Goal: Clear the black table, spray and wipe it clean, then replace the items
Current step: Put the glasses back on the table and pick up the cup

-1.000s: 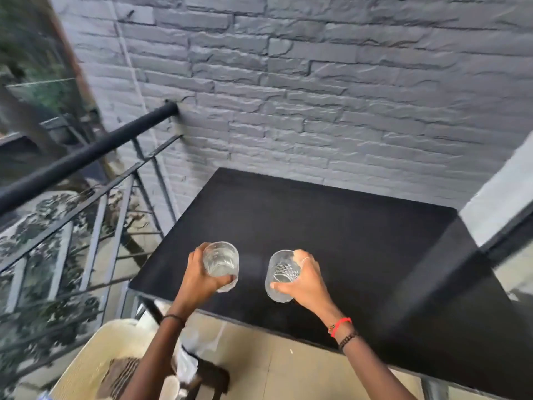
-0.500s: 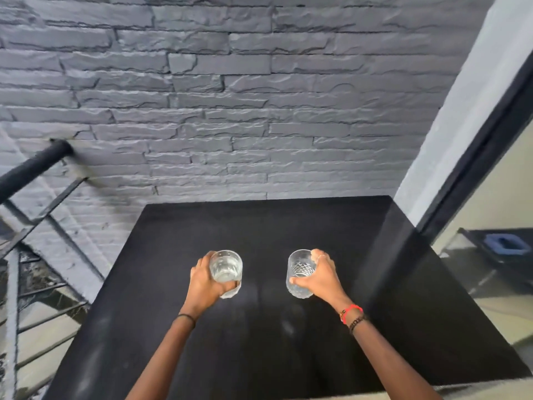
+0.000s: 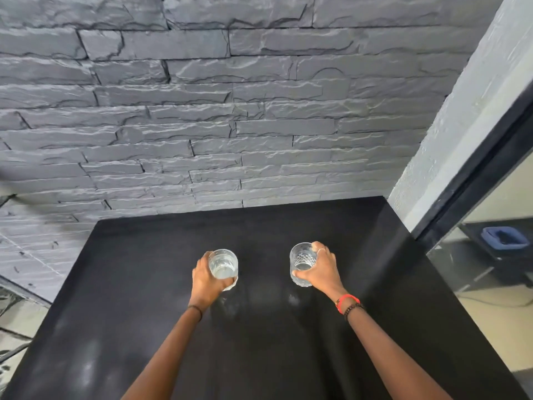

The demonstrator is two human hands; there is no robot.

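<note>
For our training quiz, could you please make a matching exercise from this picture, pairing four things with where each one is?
Things:
1. glass with cut diamond pattern
2. glass with no pattern showing
3. red bracelet
4. blue container

Places:
A. far right, past the dark frame
B. gripped by the left hand
C. on the right wrist
D. gripped by the right hand

Pairs: 1-D, 2-B, 3-C, 4-A.
</note>
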